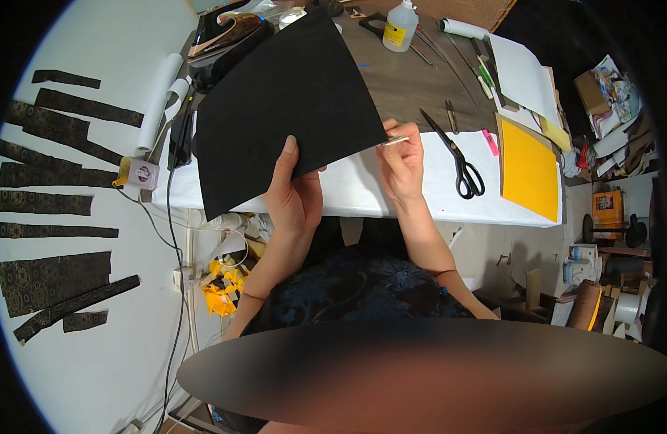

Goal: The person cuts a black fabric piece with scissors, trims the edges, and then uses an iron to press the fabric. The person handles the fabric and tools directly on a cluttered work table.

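Note:
A large, stiff-looking black sheet with slanting sides is raised above the front of the table. My left hand grips its lower edge, thumb on top and fingers underneath, mostly hidden. At the sheet's right corner, my right hand is closed in a pinch around a slim, shiny metal-coloured piece, whose kind I cannot make out. The fingertips are against or very near that corner. Right of this hand lie black-handled scissors, with small thread snips just beyond them.
White paper covers the table's front. A yellow sheet and pink marker-like item lie right. Behind are an iron and a clear bottle. Patterned dark strips hang left; a black cable drops beside the table.

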`<state>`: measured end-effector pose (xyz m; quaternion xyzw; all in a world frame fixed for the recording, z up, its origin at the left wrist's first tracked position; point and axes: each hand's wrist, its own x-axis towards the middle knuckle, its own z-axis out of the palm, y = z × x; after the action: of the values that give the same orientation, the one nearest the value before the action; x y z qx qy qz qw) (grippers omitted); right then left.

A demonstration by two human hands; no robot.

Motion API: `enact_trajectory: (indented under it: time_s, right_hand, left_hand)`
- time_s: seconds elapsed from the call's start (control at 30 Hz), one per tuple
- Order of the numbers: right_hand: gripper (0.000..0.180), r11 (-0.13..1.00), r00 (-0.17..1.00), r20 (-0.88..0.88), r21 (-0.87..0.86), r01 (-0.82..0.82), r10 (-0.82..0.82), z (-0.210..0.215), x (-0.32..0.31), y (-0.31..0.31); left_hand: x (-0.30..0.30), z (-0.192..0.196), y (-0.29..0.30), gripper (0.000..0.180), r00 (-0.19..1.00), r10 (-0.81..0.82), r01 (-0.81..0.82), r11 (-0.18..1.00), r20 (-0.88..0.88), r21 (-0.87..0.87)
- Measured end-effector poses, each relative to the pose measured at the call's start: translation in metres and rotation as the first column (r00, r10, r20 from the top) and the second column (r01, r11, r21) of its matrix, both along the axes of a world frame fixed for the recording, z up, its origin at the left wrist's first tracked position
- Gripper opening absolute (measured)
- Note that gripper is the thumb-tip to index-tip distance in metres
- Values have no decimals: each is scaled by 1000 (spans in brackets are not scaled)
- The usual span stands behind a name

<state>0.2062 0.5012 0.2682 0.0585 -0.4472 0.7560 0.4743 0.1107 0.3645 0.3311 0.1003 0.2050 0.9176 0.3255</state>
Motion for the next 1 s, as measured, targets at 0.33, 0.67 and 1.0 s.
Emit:
enact_trajectory:
  time_s: [0.33,0.67,1.0]
  right_hand:
    - [12,1000,1000,10,-25,10,-10,3,2,-2]
    - [10,1000,1000,13,5,21,-22,3,0,-1]
    - [9,1000,1000,23,-10,5,-4,4,2,-3]
  left_hand:
    - [2,1,0,21,1000,-8,8,1000,-1,3]
    - [2,2,-1,21,1000,-23,23,1000,9,-7]
    - [2,0,-1,21,1000,-13,13,1000,28,-5]
